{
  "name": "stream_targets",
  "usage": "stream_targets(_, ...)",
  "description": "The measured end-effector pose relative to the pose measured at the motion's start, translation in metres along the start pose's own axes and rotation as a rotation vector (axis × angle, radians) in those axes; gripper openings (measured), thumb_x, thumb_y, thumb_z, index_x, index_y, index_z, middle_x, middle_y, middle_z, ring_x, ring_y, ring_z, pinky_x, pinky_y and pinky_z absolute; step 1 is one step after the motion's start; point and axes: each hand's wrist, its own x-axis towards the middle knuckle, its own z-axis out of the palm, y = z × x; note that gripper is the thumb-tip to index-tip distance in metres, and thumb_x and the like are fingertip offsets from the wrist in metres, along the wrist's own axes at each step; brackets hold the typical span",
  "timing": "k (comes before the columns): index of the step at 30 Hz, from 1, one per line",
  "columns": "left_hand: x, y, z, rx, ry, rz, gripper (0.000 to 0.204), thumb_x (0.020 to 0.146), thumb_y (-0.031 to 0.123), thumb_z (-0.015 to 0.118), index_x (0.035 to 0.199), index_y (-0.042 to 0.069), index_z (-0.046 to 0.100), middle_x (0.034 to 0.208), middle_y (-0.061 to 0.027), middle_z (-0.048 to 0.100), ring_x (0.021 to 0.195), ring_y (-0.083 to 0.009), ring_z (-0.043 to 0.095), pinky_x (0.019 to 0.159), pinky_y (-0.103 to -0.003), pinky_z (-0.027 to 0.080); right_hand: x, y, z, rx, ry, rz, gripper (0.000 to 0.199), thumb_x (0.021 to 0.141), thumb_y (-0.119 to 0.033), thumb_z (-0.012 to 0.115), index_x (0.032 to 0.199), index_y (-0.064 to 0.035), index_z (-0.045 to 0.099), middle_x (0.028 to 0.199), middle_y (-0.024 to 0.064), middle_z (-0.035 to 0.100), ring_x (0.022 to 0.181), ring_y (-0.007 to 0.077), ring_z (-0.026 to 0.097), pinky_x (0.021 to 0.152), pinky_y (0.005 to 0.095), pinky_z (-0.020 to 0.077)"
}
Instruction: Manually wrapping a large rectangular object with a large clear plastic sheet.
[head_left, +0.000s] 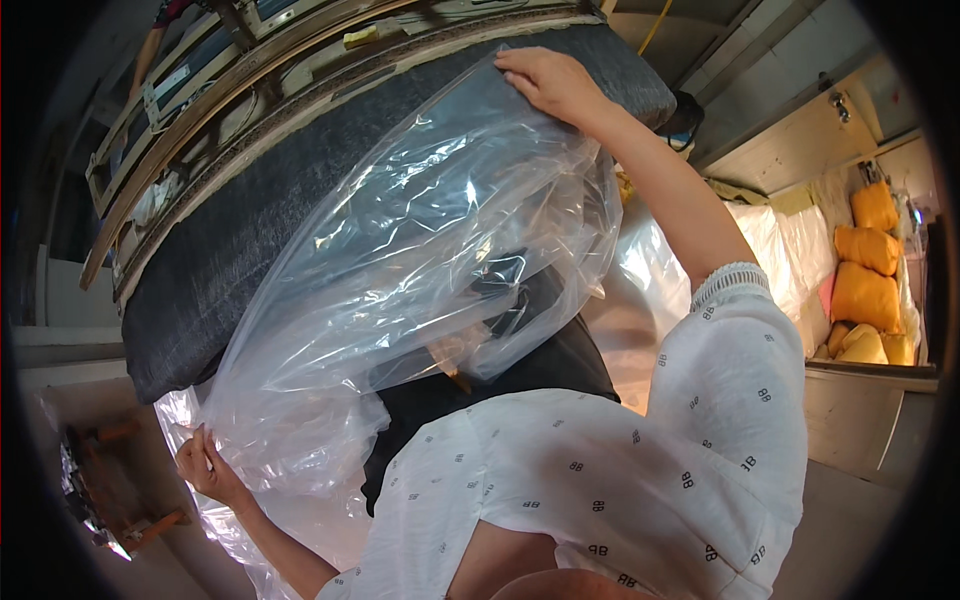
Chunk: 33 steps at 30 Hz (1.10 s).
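Note:
A large clear plastic sheet (400, 230), creased and shiny, stretches between my two hands; whether it is a bag I cannot tell. At the far end, my right hand (550, 82) pinches its upper edge above a long dark padded surface (240, 215). My left hand (208, 468) is closed on the sheet's near left corner, low beside the padded surface. The plastic's middle sags across my lap and over part of the padding. More loose plastic hangs around my left forearm.
A wooden-framed machine (170, 190) runs behind the padded surface, with a small yellow block (361, 37) on it. At right, stacked orange bundles (868, 290) stand beside plastic-wrapped material (775, 250). A wooden stool-like frame (130, 480) is at lower left.

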Motion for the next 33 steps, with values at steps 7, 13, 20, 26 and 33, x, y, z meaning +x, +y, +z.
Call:
stream_targets(7, -0.051, -0.006, 0.024, -0.248, -0.084, -0.372, 0.009, 0.079, 0.006, 0.06, 0.086, 0.0, 0.063, 0.078, -0.0059, 0.052, 0.07, -0.0151, 0.048, 0.062, -0.029, 0.039, 0.038, 0.029, 0.013, 0.242, 0.093, 0.305, 0.019, 0.074, -0.018, 0.062, 0.086, -0.0041, 0.059, 0.075, 0.0048, 0.06, 0.069, 0.0125, 0.054, 0.064, 0.0287, 0.0445)
stream_targets(13, 0.075, 0.016, 0.029, -1.007, 0.328, -0.936, 0.019, 0.089, 0.025, 0.049, 0.101, 0.01, 0.05, 0.087, 0.0029, 0.054, 0.082, -0.006, 0.047, 0.061, -0.021, 0.032, 0.068, -0.009, -0.036, 1.044, 0.338, 0.606, 0.01, 0.08, -0.014, 0.057, 0.081, -0.0042, 0.059, 0.065, 0.0001, 0.054, 0.058, 0.0099, 0.047, 0.054, 0.026, 0.0405)
stream_targets(20, 0.141, -0.078, 0.176, -0.382, 0.193, -0.433, 0.023, 0.083, 0.026, 0.059, 0.085, 0.004, 0.063, 0.074, 0.0004, 0.058, 0.066, -0.0107, 0.05, 0.063, -0.023, 0.04, 0.062, 0.022, 0.044, 0.274, 0.657, 0.694, 0.02, 0.078, -0.023, 0.058, 0.089, -0.0062, 0.057, 0.086, 0.012, 0.06, 0.083, 0.0264, 0.057, 0.072, 0.0347, 0.0435)
stream_targets(26, 0.192, -0.073, 0.213, -0.614, 0.153, -0.615, 0.028, 0.078, 0.03, 0.064, 0.087, 0.003, 0.065, 0.073, -0.0007, 0.059, 0.069, -0.0093, 0.051, 0.066, -0.022, 0.041, 0.065, 0.061, 0.046, 0.246, 0.615, 0.545, 0.022, 0.076, -0.027, 0.06, 0.082, -0.0062, 0.06, 0.085, 0.0105, 0.057, 0.08, 0.0269, 0.056, 0.074, 0.036, 0.0429)
stream_targets(33, 0.221, -0.072, 0.23, -0.656, 0.148, -0.636, 0.029, 0.076, 0.03, 0.066, 0.089, 0.003, 0.066, 0.077, -0.0032, 0.062, 0.072, -0.0105, 0.054, 0.069, -0.023, 0.041, 0.08, 0.073, 0.049, 0.18, 0.505, 0.68, 0.025, 0.075, -0.028, 0.059, 0.083, -0.005, 0.06, 0.088, 0.0125, 0.057, 0.084, 0.0277, 0.055, 0.076, 0.0365, 0.0422)
